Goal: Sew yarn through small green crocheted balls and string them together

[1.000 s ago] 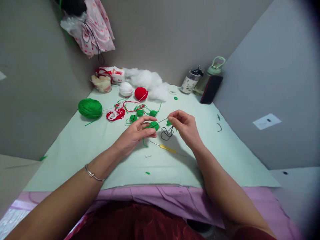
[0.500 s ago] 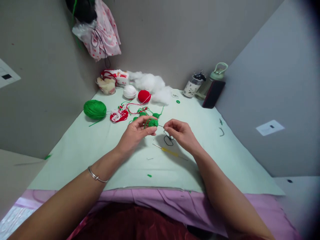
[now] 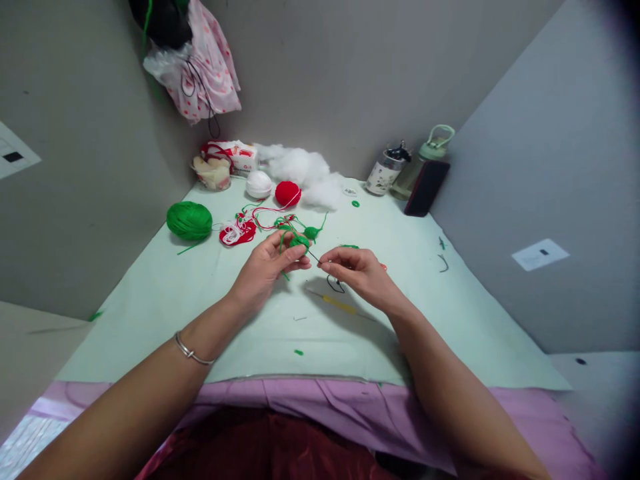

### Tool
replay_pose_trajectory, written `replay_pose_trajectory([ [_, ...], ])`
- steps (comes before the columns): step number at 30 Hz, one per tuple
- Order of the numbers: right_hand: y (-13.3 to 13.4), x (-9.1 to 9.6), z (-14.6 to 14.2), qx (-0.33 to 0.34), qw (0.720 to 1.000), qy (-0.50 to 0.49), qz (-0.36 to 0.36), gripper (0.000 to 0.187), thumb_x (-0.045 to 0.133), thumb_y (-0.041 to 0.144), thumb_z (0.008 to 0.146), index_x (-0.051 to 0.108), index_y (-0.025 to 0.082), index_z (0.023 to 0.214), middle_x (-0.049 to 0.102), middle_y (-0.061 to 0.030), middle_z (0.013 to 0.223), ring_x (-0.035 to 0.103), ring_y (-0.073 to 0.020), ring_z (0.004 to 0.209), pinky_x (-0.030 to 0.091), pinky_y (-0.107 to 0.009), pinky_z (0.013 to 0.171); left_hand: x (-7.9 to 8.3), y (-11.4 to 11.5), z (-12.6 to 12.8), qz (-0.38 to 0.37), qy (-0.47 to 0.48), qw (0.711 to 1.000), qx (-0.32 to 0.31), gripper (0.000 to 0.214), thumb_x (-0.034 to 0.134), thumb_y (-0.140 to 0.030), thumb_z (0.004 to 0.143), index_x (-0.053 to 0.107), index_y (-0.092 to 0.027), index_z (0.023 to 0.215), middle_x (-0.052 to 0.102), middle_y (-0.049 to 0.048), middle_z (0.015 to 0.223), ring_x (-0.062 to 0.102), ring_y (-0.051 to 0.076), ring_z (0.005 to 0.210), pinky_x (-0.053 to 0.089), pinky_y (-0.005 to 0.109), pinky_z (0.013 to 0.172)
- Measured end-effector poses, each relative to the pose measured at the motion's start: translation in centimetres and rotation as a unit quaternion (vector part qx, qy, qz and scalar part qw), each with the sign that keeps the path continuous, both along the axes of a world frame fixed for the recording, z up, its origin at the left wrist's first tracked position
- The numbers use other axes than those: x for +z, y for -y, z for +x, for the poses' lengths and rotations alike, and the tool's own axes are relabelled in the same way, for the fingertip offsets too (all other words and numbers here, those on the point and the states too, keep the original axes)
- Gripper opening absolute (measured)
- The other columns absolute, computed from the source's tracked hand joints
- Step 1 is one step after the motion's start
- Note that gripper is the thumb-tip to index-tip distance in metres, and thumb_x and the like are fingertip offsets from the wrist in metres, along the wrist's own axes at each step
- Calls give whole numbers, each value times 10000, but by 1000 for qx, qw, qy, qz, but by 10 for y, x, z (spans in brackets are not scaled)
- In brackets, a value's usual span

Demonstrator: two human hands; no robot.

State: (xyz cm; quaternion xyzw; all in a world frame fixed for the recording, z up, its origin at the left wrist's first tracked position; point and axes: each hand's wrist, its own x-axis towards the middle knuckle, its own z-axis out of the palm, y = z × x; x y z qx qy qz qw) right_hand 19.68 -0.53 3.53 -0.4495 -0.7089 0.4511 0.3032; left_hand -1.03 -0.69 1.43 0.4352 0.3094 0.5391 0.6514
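My left hand [image 3: 273, 263] is closed around a small green crocheted piece [image 3: 299, 241], pinching it between thumb and fingers. A loose green yarn tail hangs beside those fingers. To the right of it, my right hand [image 3: 357, 270] pinches a thin black thread [image 3: 314, 257] that runs taut from the green piece. Whether a needle is on it I cannot make out. More of the black thread loops below my right fingers. Under both hands, a crochet hook with a yellow handle [image 3: 340, 305] lies on the pale green mat [image 3: 240, 347].
A green yarn ball [image 3: 189, 221] sits at left, near red and white yarn [image 3: 238, 232]. Behind are a white ball [image 3: 259, 185], a red ball [image 3: 288, 194] and white stuffing [image 3: 300, 167]. A phone [image 3: 427, 189] leans by a bottle [image 3: 434, 150] and a pen cup [image 3: 384, 172].
My left hand has tilted the green piece and shifted slightly left. My right hand has moved slightly down and left, uncovering a green bit and an orange bit behind it.
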Motion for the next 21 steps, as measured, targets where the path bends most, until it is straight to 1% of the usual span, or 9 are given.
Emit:
replay_pose_trajectory([
  [5, 6, 4, -2, 27, 999, -24, -11, 319, 644, 460, 923, 734, 155, 954, 432, 34, 635, 329, -96, 580, 253, -259, 535, 2, 0, -3, -8, 17, 999, -34, 316, 761, -304, 865, 651, -211, 1146, 688, 22, 1050, 674, 106, 793, 565, 274, 845],
  [9, 8, 5, -3, 34, 999, -41, -1, 319, 648, 466, 925, 735, 159, 944, 419, 37, 620, 327, -96, 573, 251, -255, 525, 1, -1, -5, -18, 28, 997, -63, 293, 702, -376, 919, 680, -196, 1149, 710, 75, 1175, 662, 101, 788, 555, 245, 798],
  [12, 8, 6, -2, 36, 998, -45, 9, 340, 628, 480, 940, 736, 158, 946, 466, 29, 623, 374, -96, 573, 285, -250, 528, 1, -2, -5, -30, 37, 997, -68, 325, 667, -425, 940, 700, -173, 1143, 726, 105, 1182, 649, 106, 769, 545, 241, 764],
  [14, 8, 7, -2, 27, 998, -47, 20, 367, 591, 491, 964, 736, 156, 941, 494, 27, 612, 396, -91, 562, 302, -248, 532, 2, -2, -4, -36, 46, 996, -66, 337, 657, -435, 945, 711, -151, 1117, 738, 124, 1165, 647, 117, 763, 541, 249, 744],
  [16, 7, 7, -2, 8, 998, -55, 27, 379, 572, 497, 975, 731, 156, 931, 494, 34, 585, 388, -84, 536, 295, -246, 521, 2, -2, -3, -44, 54, 996, -63, 340, 657, -430, 944, 716, -131, 1094, 748, 138, 1148, 646, 125, 751, 538, 255, 720],
  [19, 7, 6, -2, -23, 996, -76, 28, 359, 615, 498, 948, 721, 157, 911, 494, 39, 575, 388, -82, 527, 282, -243, 504, 3, -1, -2, -59, 59, 995, -60, 337, 652, -413, 947, 718, -114, 1088, 756, 151, 1133, 647, 131, 731, 537, 263, 690],
  [21, 6, 6, -3, -31, 996, -82, 27, 350, 639, 497, 931, 722, 158, 908, 499, 38, 577, 396, -83, 529, 283, -241, 498, 3, 0, -1, -68, 61, 994, -60, 331, 639, -403, 956, 717, -111, 1091, 759, 152, 1122, 650, 133, 725, 540, 265, 683],
])
